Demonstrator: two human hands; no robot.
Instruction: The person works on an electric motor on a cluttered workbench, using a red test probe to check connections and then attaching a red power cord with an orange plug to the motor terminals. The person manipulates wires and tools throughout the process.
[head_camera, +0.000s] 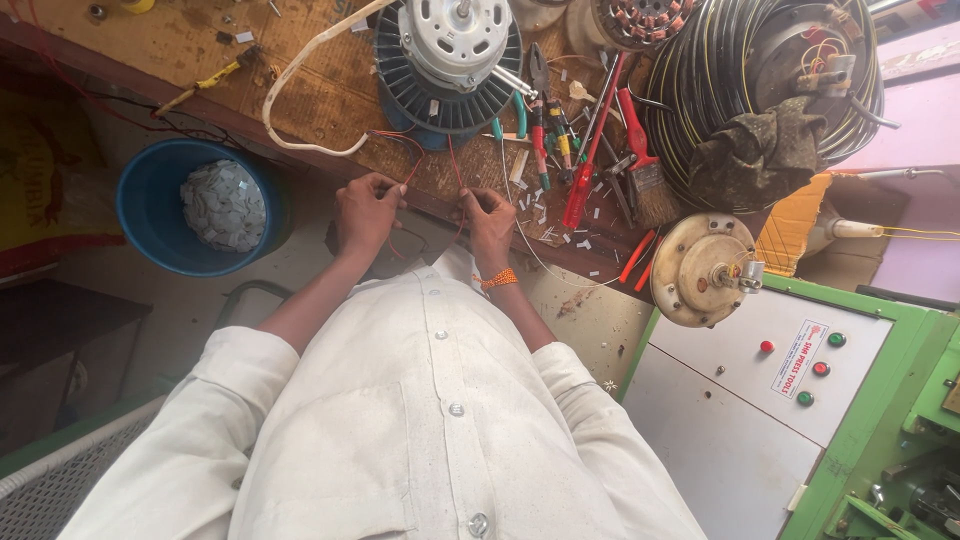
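A fan motor (447, 62) with a dark finned body and silver top sits on the wooden workbench (330, 100). Thin red wires (405, 142) run from it down to my hands at the bench's front edge. My left hand (366, 210) pinches a red wire between fingers and thumb. My right hand (488, 218), with an orange thread band at the wrist, pinches another red wire close beside it. Both hands hang just below the bench edge, above my white shirt.
A white cable (300, 70) loops left of the motor. Pliers, screwdrivers and a brush (650, 185) lie to the right, near a wire coil (700, 80). A blue bucket (160, 215) stands lower left. A green machine with a button panel (800, 360) stands at right.
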